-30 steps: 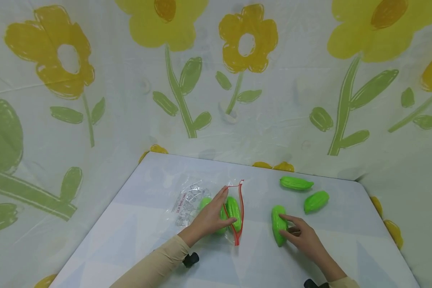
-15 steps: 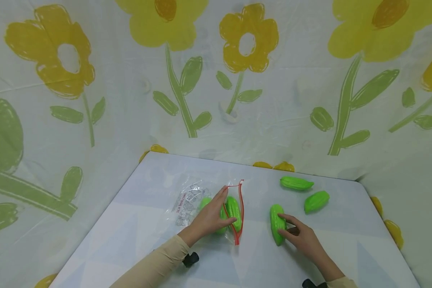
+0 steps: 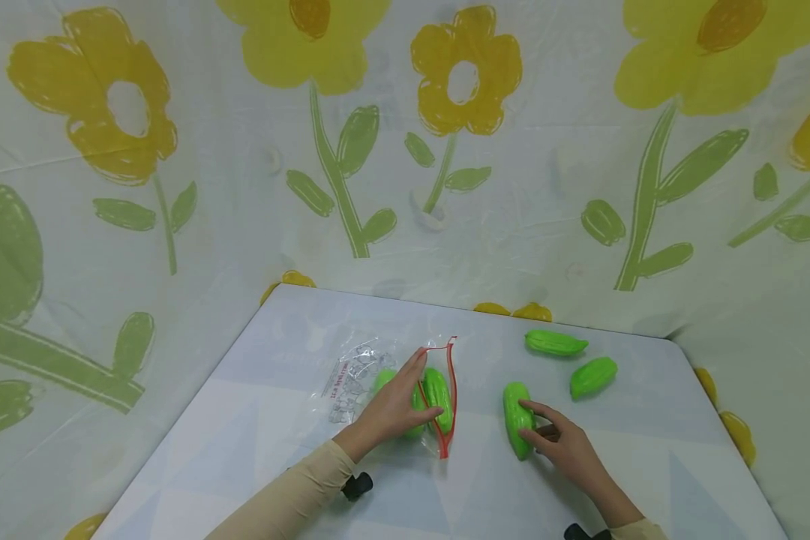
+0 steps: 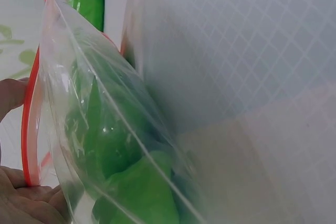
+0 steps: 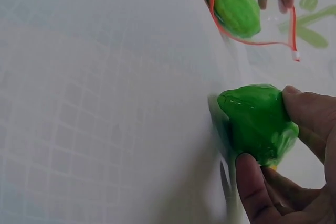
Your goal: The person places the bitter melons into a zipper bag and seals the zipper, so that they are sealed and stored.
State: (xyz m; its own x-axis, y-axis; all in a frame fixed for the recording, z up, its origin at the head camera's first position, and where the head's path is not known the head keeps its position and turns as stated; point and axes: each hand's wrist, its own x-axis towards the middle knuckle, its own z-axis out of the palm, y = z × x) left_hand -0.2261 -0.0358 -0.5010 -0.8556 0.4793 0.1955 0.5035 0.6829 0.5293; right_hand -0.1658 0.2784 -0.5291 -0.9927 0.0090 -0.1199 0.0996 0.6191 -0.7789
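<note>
The green toy gourd [image 3: 517,419] lies near the table's [image 3: 256,442] middle, pinched between the right hand's [image 3: 567,448] thumb and fingers. Just beside it, the left hand [image 3: 393,411] holds open the red-rimmed clear bag [image 3: 378,382], which contains more gourds. Two other gourds [image 3: 574,360] lie toward the far right corner.

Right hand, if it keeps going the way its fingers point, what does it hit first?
Probably the open red-rimmed mouth of the plastic bag that the left hand holds. The right hand grips a green toy gourd and points up-left; depth is unclear.
</note>
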